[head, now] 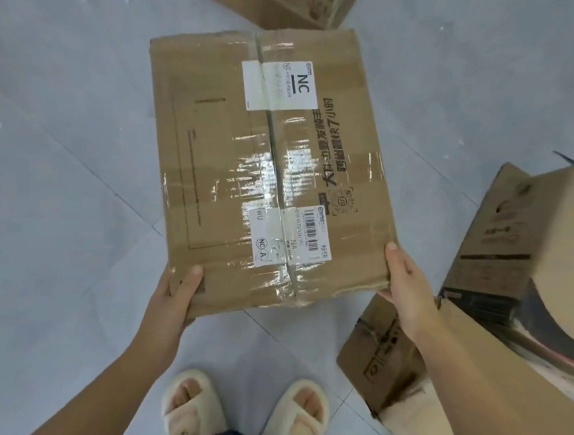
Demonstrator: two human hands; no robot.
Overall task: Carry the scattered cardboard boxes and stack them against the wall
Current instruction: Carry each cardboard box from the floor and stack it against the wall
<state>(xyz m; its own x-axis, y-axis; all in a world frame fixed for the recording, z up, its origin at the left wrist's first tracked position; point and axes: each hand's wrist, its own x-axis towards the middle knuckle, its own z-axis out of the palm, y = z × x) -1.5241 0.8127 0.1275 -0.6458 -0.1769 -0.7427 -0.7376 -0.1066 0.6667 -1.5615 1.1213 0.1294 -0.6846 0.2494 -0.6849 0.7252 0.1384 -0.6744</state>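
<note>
Grey tiled floor (57,199) lay under everything; no wall in view. Taped box (269,168) was held betw. both hands, apparently lifted clear of the floor, near edge gripped, far end projecting away from the person. Left hand (176,294) gripped near-left corner, thumb on top, fingers hidden under. Right hand (407,288) gripped near-right corner, thumb along side edge.

Risks (judgement):
- Grip at near edge only, so far end could sag or tip down; glossy tape under thumbs may slip.
- Small box (381,355) just below the right forearm and large printed box (533,257) beyond the right hand = trip/bump hazard when turning.
- Another box (278,0) past far end blocked a straight path.
- Open slippers (242,413) offer poor toe protection if dropped.
</note>
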